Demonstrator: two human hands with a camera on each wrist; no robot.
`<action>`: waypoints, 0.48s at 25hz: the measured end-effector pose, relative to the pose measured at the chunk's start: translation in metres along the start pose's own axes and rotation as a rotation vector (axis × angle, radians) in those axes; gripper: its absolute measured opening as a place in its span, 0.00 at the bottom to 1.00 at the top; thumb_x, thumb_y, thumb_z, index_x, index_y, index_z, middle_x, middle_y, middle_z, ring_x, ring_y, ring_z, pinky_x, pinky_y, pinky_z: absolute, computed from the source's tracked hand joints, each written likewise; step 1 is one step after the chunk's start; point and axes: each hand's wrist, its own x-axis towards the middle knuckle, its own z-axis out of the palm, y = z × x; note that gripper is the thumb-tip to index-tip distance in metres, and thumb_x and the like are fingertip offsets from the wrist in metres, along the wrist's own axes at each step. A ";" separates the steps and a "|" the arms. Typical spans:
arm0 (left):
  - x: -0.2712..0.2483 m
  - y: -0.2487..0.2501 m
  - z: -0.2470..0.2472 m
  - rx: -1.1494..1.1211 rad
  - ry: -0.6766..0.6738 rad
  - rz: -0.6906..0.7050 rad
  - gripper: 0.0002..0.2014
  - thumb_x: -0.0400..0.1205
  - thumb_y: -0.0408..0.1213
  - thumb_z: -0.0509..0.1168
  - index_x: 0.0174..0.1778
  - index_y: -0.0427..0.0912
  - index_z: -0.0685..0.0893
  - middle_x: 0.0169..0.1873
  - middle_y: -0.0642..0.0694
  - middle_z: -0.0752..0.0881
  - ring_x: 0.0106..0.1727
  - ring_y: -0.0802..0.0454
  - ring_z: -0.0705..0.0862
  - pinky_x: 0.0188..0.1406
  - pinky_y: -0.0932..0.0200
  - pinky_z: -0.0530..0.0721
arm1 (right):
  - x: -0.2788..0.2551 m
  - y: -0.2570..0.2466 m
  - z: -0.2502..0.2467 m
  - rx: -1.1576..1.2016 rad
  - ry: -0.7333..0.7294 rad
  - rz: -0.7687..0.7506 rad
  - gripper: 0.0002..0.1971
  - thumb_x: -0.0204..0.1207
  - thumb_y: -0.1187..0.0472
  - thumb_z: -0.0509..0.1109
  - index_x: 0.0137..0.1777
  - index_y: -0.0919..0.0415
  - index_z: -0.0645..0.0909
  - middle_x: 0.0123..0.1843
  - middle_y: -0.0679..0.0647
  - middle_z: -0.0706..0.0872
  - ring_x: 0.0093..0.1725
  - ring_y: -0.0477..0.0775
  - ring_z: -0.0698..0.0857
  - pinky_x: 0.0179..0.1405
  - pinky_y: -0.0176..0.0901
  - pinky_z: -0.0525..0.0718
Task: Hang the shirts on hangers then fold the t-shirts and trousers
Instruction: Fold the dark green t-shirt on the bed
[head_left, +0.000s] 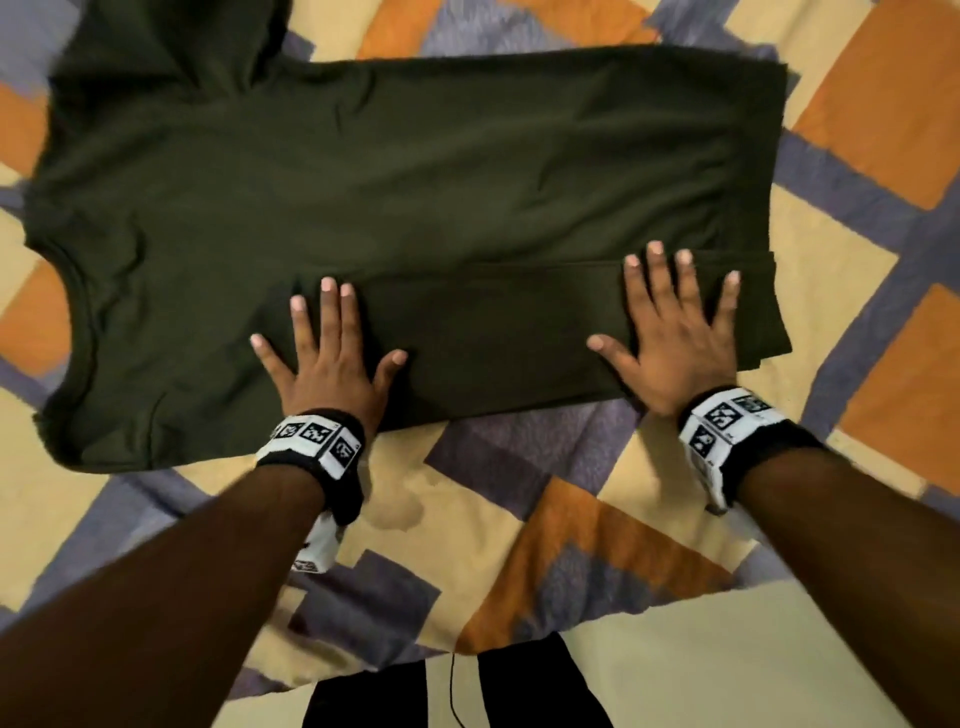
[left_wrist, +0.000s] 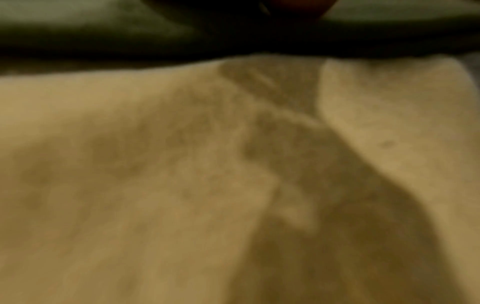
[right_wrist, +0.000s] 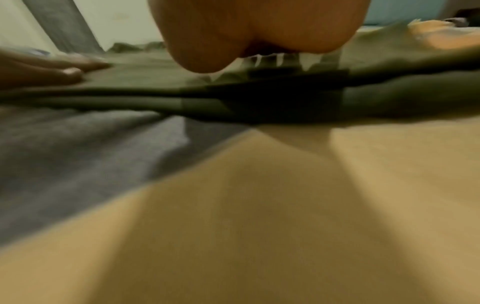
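A dark olive t-shirt (head_left: 405, 171) lies flat on the bed, its neck hole at the left and its hem at the right. The near long edge is folded over onto the body as a darker strip (head_left: 498, 332). My left hand (head_left: 324, 343) presses flat on the left end of that strip, fingers spread and straight. At the strip's right end, near the hem, my right hand (head_left: 670, 322) presses flat in the same way. The right wrist view shows the shirt's folded edge (right_wrist: 233, 102) under my palm (right_wrist: 259, 30) and the left hand's fingers (right_wrist: 64, 67) at the far left.
A patchwork bedspread (head_left: 519, 519) in orange, cream and purple covers the bed under the shirt. A dark garment with a white stripe (head_left: 457, 691) shows at the near bottom edge. Bare bedspread lies between me and the shirt.
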 end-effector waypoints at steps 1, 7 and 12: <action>-0.001 0.005 0.003 0.000 0.003 0.053 0.39 0.80 0.66 0.38 0.83 0.49 0.36 0.83 0.52 0.38 0.84 0.48 0.37 0.73 0.29 0.30 | 0.001 -0.034 0.004 0.007 0.052 -0.064 0.42 0.77 0.30 0.47 0.85 0.55 0.51 0.86 0.53 0.53 0.85 0.59 0.54 0.78 0.71 0.43; -0.007 -0.007 0.026 0.011 0.006 0.281 0.34 0.81 0.57 0.35 0.82 0.46 0.38 0.81 0.52 0.37 0.84 0.52 0.43 0.79 0.47 0.34 | 0.009 -0.166 0.028 0.088 0.075 -0.250 0.36 0.80 0.35 0.50 0.84 0.52 0.56 0.86 0.50 0.56 0.84 0.59 0.57 0.79 0.68 0.50; -0.007 -0.153 0.022 0.108 0.026 0.346 0.36 0.80 0.63 0.37 0.81 0.51 0.38 0.82 0.53 0.42 0.84 0.50 0.45 0.79 0.47 0.37 | 0.015 -0.152 0.020 0.045 0.002 -0.253 0.39 0.78 0.33 0.48 0.85 0.51 0.49 0.87 0.50 0.51 0.84 0.61 0.53 0.79 0.70 0.48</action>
